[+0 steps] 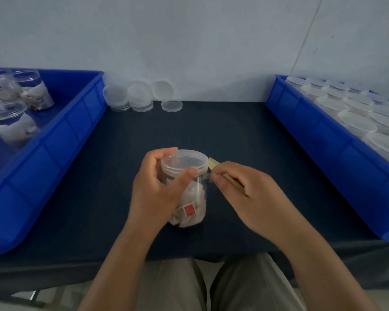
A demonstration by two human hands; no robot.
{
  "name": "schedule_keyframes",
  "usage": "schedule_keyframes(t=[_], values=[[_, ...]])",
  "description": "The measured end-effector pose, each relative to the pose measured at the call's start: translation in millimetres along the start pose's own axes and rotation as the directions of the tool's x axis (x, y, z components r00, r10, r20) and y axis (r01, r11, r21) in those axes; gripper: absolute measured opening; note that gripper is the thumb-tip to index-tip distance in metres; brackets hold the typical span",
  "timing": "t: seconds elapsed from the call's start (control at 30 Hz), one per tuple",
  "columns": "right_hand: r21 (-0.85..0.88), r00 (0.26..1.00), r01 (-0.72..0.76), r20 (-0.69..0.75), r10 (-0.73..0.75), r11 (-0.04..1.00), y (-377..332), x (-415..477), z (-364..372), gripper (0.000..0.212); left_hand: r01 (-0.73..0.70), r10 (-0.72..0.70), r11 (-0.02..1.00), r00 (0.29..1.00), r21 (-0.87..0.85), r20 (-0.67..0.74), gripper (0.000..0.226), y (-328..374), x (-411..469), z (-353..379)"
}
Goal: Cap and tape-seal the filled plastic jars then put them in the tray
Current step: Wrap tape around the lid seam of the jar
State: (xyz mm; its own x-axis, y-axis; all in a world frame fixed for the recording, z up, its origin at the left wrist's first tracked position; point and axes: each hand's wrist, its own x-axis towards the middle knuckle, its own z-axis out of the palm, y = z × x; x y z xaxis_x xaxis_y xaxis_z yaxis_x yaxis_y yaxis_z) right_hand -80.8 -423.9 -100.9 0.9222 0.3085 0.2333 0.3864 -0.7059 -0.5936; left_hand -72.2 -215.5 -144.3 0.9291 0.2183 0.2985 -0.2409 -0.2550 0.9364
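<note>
Jar (186, 198) stands near mid-surface (211, 126), lid (184, 161) on. Left hand (153, 191) grips its neck. Right hand (240, 194) pinches a tape strip (213, 164) against the lid's right side.

Judged: sealing is under way. Capped jars (355, 113) fill the right tray (323, 140). Open jars (29, 90) wait in the left tray (61, 135).

Dark bench (234, 131), back edge at wall. Left tray (54, 140) and right tray (323, 140), both blue, on opposite ends. Lid stacks (139, 97) back centre, single lid (171, 106) flat just beside. Capped jar (195, 198) upright mid-bench.
</note>
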Motion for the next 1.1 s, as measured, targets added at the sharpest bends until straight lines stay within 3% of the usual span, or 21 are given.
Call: schedule_keyframes(t=[0.07, 0.2, 0.33, 0.57, 1.1], values=[[-0.007, 1.0, 0.001, 0.017, -0.001, 1.0, 0, 2, -3, 0.02, 0.015, -0.015, 1.0, 0.999, -0.007, 0.05, 0.055, -1, 4, -3], [-0.004, 0.999, -0.009, 0.043, 0.009, 1.0, 0, 7, -5, 0.018, 0.061, -0.059, 0.998, 0.993, -0.019, 0.1, 0.065, 2, 3, -1], [-0.004, 0.999, -0.017, 0.05, 0.018, 1.0, 1, 9, -4, 0.018, 0.061, -0.058, 0.998, 0.99, -0.019, 0.132, 0.047, 12, -2, 4], [-0.017, 0.999, -0.016, 0.044, 0.017, 1.0, 3, 11, -4, 0.021, 0.004, -0.003, 1.0, 0.994, -0.005, 0.106, 0.062, 9, -2, 11], [-0.089, 0.999, -0.037, 0.033, 0.041, 0.995, 4, 10, -1, 0.015, -0.013, 0.01, 0.997, 0.999, 0.074, 0.046, 0.063, 6, -2, 14]])
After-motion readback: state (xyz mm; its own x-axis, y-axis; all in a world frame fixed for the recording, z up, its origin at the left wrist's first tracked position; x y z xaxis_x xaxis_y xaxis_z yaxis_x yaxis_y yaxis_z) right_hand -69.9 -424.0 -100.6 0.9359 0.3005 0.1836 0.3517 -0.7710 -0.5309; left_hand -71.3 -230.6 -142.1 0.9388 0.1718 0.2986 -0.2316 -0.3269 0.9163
